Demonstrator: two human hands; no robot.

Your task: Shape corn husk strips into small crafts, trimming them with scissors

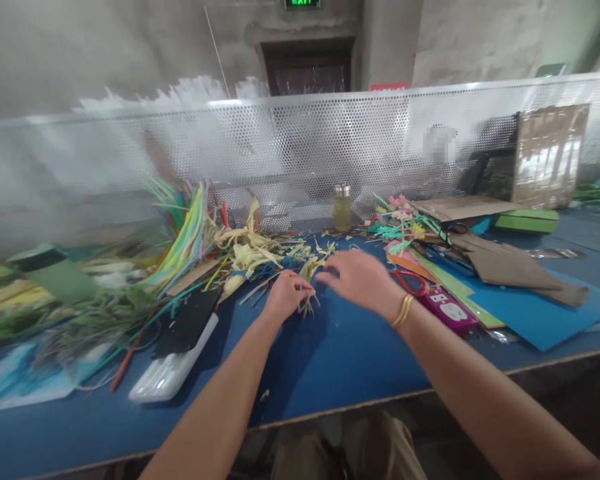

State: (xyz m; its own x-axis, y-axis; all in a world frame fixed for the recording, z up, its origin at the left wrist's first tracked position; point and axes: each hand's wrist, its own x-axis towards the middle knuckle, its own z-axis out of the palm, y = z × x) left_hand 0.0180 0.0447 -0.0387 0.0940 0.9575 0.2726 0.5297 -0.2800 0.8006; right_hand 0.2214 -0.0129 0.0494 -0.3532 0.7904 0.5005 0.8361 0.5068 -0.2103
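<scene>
A small bundle of pale dried husk with frayed lower ends is pinched between the thumb and fingers of my left hand. Just right of it, my right hand hovers with thumb and forefinger apart. No object shows between those fingers, though the far ones are hidden. A gold bangle circles the right wrist. Behind my left hand lies a heap of pale husks among thin scraps and blue strands.
Coloured pipe cleaners stand at left beside a black-and-white case and a green cup. A glass bottle stands before the perforated metal screen. To the right are a purple case, cardboard and blue paper.
</scene>
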